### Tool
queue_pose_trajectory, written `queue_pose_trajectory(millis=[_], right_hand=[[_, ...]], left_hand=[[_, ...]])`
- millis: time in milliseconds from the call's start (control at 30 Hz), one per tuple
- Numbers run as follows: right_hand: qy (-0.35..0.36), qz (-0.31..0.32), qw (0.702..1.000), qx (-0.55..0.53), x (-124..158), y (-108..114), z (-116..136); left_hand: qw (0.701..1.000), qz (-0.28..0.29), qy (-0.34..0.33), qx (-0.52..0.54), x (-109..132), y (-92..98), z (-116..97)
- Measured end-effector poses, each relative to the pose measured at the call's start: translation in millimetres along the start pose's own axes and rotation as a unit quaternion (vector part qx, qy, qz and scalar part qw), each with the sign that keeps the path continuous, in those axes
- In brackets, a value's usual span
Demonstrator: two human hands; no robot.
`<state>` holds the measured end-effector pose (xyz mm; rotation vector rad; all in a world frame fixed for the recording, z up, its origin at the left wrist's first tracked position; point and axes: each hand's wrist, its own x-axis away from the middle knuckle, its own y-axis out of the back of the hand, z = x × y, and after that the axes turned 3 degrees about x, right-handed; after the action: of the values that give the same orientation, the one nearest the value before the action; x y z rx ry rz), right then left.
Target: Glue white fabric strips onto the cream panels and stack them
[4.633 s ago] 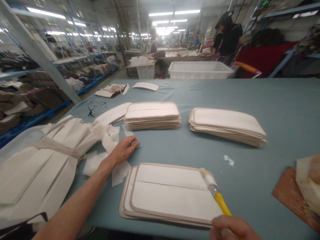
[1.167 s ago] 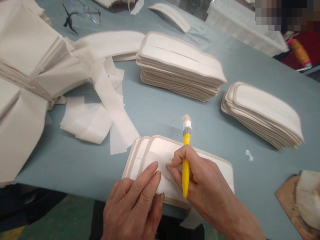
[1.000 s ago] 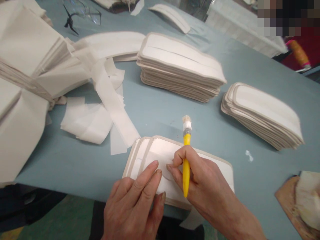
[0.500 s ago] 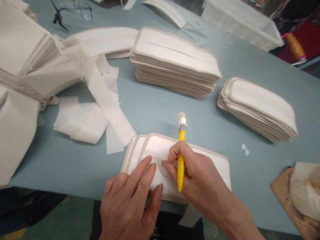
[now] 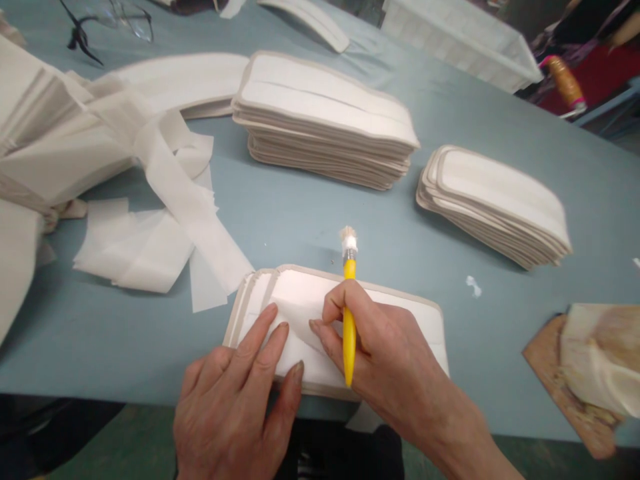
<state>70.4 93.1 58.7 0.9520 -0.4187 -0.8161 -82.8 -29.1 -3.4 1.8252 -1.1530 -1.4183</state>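
Note:
My left hand (image 5: pixel 240 387) lies with its fingers stretched out on a small pile of white panels with beige edging (image 5: pixel 400 310) at the table's front edge. A yellow-handled brush (image 5: pixel 349 320) is tucked upright in my right hand (image 5: pixel 380 340), its bristles pointing away from me and coated in white. The thumb and fingertips of that same hand are pinched low over the top panel, touching what looks like a thin strip on it; the strip's edges are hard to make out.
Behind stand a tall stack of similar panels (image 5: pixel 325 120) and a lower stack (image 5: pixel 495 200) to the right. Loose translucent strips (image 5: pixel 185 187) and folded cloth pieces (image 5: pixel 65 160) spread over the left. A white plastic crate (image 5: pixel 460 43), eyeglasses (image 5: pixel 135 20) and a smeared wooden board (image 5: pixel 555 373) lie around.
The whole view has shifted, so most things sit farther left in the picture. My right fingers stay pinched at the top panel, and the left hand remains flat on it.

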Motion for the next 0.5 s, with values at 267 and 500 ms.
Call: queue_pose_trajectory(millis=[267, 500], right_hand=[[-0.033, 0.012, 0.999, -0.011, 19.3, 19.4, -11.1], [-0.054, 0.022, 0.998, 0.004, 39.6, 50.4, -38.2]], left_hand=[[0.999, 0.017, -0.027, -0.024, 3.5, 2.6, 5.6], [0.999, 0.009, -0.028, -0.018, 6.2, 0.3, 11.3]])
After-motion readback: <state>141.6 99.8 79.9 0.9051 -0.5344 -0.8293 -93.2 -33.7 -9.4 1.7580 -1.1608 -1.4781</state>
